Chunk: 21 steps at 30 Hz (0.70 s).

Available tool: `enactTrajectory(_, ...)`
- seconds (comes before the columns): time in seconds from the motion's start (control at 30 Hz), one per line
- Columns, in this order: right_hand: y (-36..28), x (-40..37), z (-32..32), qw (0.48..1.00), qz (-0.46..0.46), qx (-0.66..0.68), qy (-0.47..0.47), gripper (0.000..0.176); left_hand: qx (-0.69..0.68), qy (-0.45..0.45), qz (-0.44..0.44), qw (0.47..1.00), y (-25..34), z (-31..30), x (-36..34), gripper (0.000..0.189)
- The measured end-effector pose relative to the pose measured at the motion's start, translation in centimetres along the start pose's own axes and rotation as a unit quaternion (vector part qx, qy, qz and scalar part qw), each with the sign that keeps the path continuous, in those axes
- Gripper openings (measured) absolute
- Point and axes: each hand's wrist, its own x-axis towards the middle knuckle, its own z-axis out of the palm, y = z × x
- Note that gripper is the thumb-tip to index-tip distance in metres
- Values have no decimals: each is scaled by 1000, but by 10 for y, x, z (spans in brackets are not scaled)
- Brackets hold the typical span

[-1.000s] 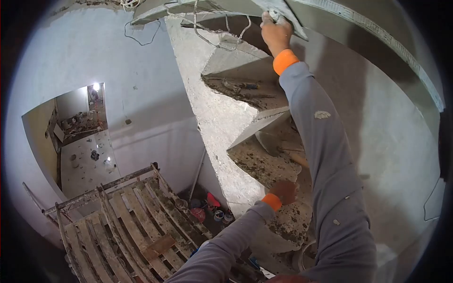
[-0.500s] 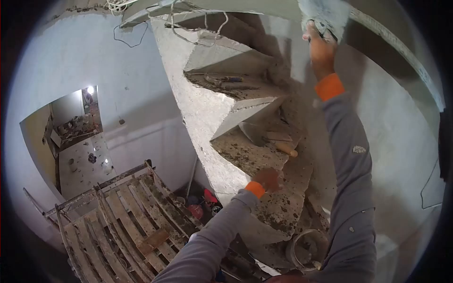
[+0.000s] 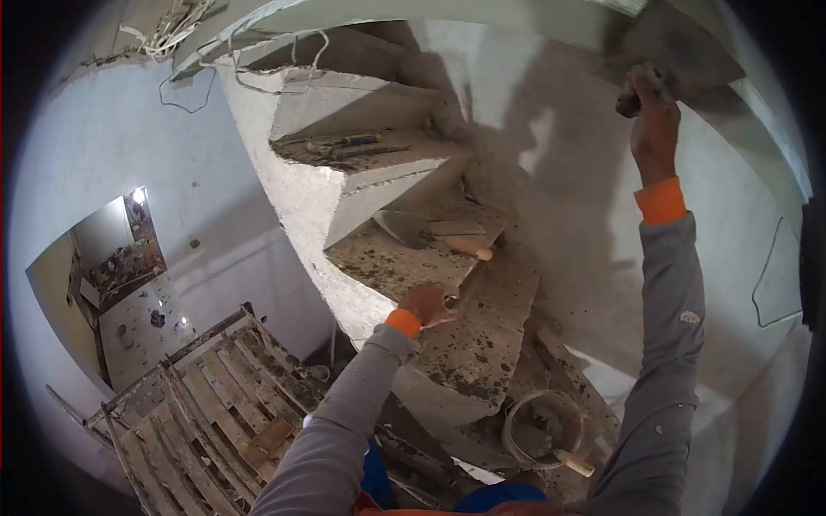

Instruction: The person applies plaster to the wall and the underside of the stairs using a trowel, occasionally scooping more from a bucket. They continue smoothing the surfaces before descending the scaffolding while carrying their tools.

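Observation:
My right hand (image 3: 654, 107) is raised at the upper right, its fingers wrapped round the handle of a plastering trowel (image 3: 693, 53). The trowel's broad, flat blade overlaps the curved plaster edge (image 3: 766, 120) overhead. Lower down, my left hand (image 3: 430, 304) is held over the concrete stairs (image 3: 379, 258), fingers loosely curved and apart with nothing seen in them. A pointed trowel (image 3: 409, 228) with a wooden handle lies on the step just above that hand. Farther up, another step carries a narrow tool with a dark handle (image 3: 357, 139).
A bucket (image 3: 508, 430) of grey mix stands at the stair's foot, a wooden handle (image 3: 575, 463) sticking out over its rim. Slatted wooden planking (image 3: 206, 413) is at lower left. Loose cables (image 3: 320, 52) hang near the top. A wall opening (image 3: 120, 267) shows a littered floor.
My right hand and the plastering trowel have swung to the right along the overhead edge. The view has shifted, so the stairs sit farther left. My left hand appears more curled.

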Motion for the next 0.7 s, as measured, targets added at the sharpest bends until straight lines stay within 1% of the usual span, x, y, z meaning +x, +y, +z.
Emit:
enactTrajectory(0.03, -8, -1, -16, 1000, 3, -11, 9, 21, 10, 32, 25, 999, -5, 8, 2, 55)
enactTrajectory(0.13, -19, 4, -77, 1000, -20, -11, -14, 24, 6, 15, 13, 1000, 2, 1, -1, 54)
enactTrajectory(0.17, -26, 3, -93, 1000, -11, -11, 0, 23, 17, 3, -7, 1000, 6, -1, -1, 54)
enactTrajectory(0.27, -44, 4, -154, 999, -37, -18, 8, 20, 21, 18, 2, 1000, 5, 1, 0, 53)
enactTrajectory(0.33, -60, -1, -189, 996, -49, -67, 28, 18, 23, 14, 8, 1000, 5, 2, 1, 53)
enactTrajectory(0.37, -58, 7, -220, 999, -40, 0, -13, 19, 18, 15, 9, 1000, -1, 7, 5, 53)
enactTrajectory(0.4, -61, 7, -241, 1000, -25, -2, 18, 19, 15, 17, 10, 1000, -5, 10, 8, 53)
enactTrajectory(0.47, -78, -4, -258, 998, -65, 12, -19, 20, 13, 24, 20, 999, -7, 12, 8, 53)
enactTrajectory(0.53, -73, -16, -287, 998, -58, 5, 9, 19, 18, 36, 34, 999, -12, 16, 10, 53)
enactTrajectory(0.57, -68, -28, -293, 998, -57, 10, -23, 18, 24, 44, 43, 998, -15, 18, 11, 53)
enactTrajectory(0.6, -59, -41, -295, 998, -44, -26, 26, 19, 28, 52, 52, 997, -16, 21, 14, 53)
enactTrajectory(0.67, -36, -72, -278, 987, -12, -98, 124, 20, 45, 20, 14, 999, -5, 14, 11, 53)
enactTrajectory(0.7, -26, -86, -260, 983, -4, -125, 133, 21, 53, 6, -5, 999, 0, 11, 9, 54)
